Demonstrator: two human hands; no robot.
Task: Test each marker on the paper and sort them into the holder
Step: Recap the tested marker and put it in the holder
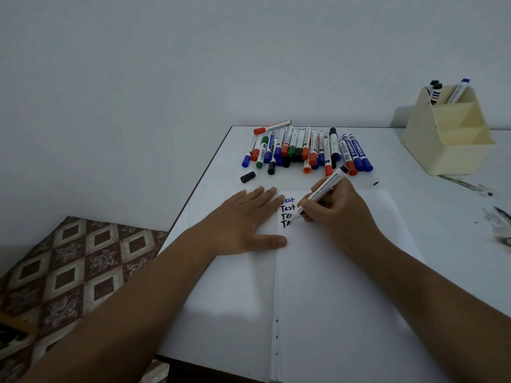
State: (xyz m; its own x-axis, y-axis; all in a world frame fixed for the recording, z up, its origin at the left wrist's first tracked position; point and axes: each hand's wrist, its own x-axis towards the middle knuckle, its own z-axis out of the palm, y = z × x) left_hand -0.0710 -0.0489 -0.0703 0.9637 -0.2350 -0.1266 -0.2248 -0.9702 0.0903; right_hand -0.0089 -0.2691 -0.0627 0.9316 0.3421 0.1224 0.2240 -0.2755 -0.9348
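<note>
Right hand (pixel 336 210) grips white-barrelled black marker (pixel 320 195), uncapped, tip on paper (pixel 331 272) at 4th "Test" line. Left hand (pixel 243 217) flat, fingers straight, pressing paper just left of tip. Black cap (pixel 247 177) beyond left fingers. Marker pile (pixel 307 147) beyond both hands; holder (pixel 448 134) far right of right hand, 3 markers inside.

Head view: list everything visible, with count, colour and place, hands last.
table: one, white, centre and right.
paper: white, before the person, "Test" written in blue and black near its top.
marker pile: many, caps blue, red, green, black, beyond the paper.
cap: one, black, loose, left of the pile.
holder: one, cream, far right.
sorted markers: three, two black-capped, one blue-capped, in the holder's back compartments.
floor: diamond pattern, lower left.
left hand: flat on the paper.
right hand: holds a black marker, tip on the paper.
</note>
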